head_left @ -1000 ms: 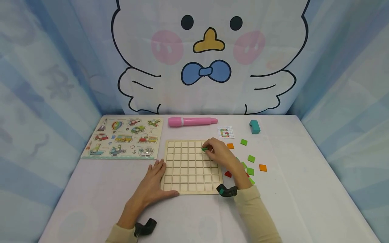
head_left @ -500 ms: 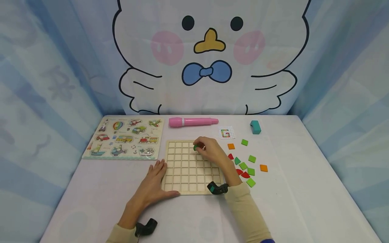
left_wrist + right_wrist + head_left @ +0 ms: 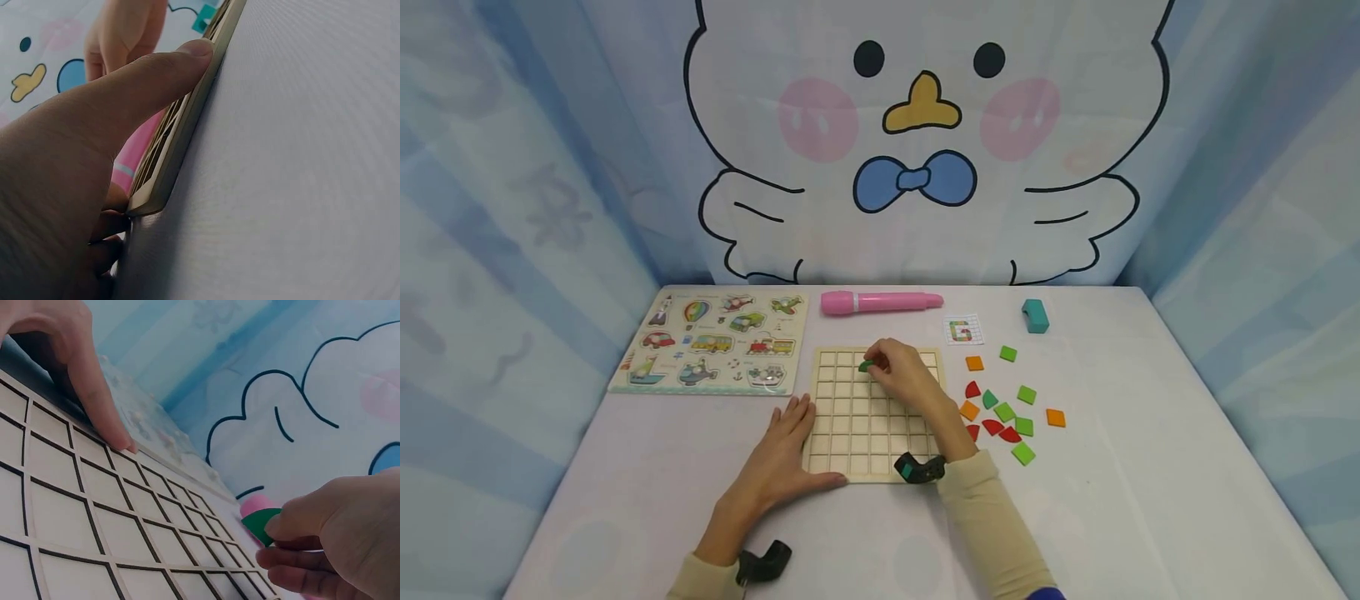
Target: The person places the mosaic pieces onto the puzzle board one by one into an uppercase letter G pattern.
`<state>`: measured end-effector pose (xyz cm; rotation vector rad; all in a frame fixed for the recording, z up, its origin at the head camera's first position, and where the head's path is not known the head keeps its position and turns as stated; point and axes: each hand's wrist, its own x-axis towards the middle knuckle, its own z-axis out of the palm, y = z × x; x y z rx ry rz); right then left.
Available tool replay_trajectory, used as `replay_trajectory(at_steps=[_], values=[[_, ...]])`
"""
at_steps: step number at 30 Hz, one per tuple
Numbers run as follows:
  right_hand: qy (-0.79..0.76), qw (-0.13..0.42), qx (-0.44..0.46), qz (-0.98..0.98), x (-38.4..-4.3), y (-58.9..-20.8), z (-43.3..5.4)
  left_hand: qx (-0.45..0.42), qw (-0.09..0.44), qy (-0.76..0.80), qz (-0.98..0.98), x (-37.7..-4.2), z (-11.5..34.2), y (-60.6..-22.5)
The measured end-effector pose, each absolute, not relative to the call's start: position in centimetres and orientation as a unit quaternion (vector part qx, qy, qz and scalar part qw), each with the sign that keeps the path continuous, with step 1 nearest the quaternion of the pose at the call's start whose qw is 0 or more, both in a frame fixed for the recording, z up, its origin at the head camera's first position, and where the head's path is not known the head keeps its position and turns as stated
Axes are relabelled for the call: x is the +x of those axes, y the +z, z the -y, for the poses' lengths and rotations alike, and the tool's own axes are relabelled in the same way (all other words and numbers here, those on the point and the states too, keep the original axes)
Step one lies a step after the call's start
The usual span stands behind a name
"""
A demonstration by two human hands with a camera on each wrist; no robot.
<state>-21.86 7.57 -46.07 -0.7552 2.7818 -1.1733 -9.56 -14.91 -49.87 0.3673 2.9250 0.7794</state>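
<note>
A wooden grid board (image 3: pixel 857 424) with square cells lies in the middle of the table. My right hand (image 3: pixel 904 375) pinches a small green tile (image 3: pixel 864 366) between thumb and fingers over the board's far rows. In the right wrist view the green tile (image 3: pixel 258 523) shows a curved edge and a point, and is held above the grid. My left hand (image 3: pixel 777 454) rests at the board's near left corner. Its fingers lie along the left side, and the thumb (image 3: pixel 187 59) touches the front edge.
Right of the board lie loose tiles: several green squares (image 3: pixel 1023 453), orange squares (image 3: pixel 1056 418), red quarter-rounds (image 3: pixel 973 389) and a darker green one (image 3: pixel 990 399). Behind are a pattern card (image 3: pixel 962 330), a teal block (image 3: pixel 1036 317), a pink pen (image 3: pixel 882 302) and a picture puzzle (image 3: pixel 707 342).
My right hand has moved left over the board's far rows with the green tile, uncovering more loose tiles on the right. The left hand stays at the corner.
</note>
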Motion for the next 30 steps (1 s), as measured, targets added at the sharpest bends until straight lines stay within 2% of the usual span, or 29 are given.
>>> replay_trajectory(at_steps=[8, 30], values=[[-0.37, 0.025, -0.241, -0.897, -21.5, -47.2, -6.4, 0.119, 0.056, 0.245, -0.961, -9.4, 14.9, -49.8], [-0.384, -0.007, -0.238, -0.892, -21.3, -48.7, -5.0, 0.123, 0.043, 0.243, -0.961, -9.5, 14.9, -50.0]])
